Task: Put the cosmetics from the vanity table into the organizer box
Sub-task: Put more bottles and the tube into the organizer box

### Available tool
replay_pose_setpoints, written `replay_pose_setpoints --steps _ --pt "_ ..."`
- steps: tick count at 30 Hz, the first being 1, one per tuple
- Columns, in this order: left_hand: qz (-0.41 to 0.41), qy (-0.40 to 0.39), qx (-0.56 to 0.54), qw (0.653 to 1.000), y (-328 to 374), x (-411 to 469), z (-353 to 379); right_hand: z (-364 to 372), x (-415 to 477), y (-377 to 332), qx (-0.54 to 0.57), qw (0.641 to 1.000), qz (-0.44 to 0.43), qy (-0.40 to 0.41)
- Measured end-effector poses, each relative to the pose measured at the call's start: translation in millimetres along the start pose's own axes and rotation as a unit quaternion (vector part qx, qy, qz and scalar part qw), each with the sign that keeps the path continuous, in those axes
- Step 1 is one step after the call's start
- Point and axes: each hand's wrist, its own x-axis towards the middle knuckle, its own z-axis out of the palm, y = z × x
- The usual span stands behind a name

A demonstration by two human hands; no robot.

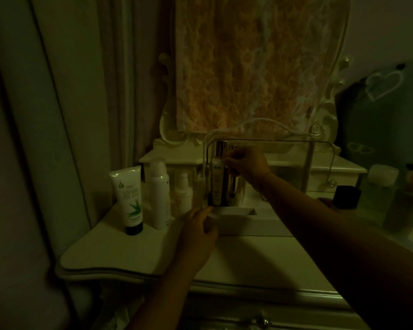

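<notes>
While the room is really dim, you can tell the person is mid-way through this. Their right hand [244, 163] is reaching into the clear organizer box [320, 163] sitting at the back of the vanity table [134, 248], fingers pinched around the top of a slim white bottle [217, 182] that stands upright in the left end of the box, right beside a shiny silver bottle [234, 184]. Whether they've actually let go of it yet, I can't say. The left hand [198, 232] is resting on the box's front left corner, fingers curled on the white base, looks like it's steadying the thing.

So roughly two items in, as far as I can see. Left to go: the aloe tube [126, 198], a tall white pump bottle [159, 194] and a smaller white bottle [183, 194], all standing in a row on the table just left of the box. There's also a dark jar [346, 197] and some blurry stuff off to the right, too murky to make out. I'd call it not even half done.
</notes>
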Motion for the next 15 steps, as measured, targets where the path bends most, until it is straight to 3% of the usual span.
replay_pose_setpoints --steps 15 --pt "0.014 0.004 0.006 1.000 1.4 0.4 -0.5 -7.6 -11.5 3.6 0.021 0.999 -0.013 0.028"
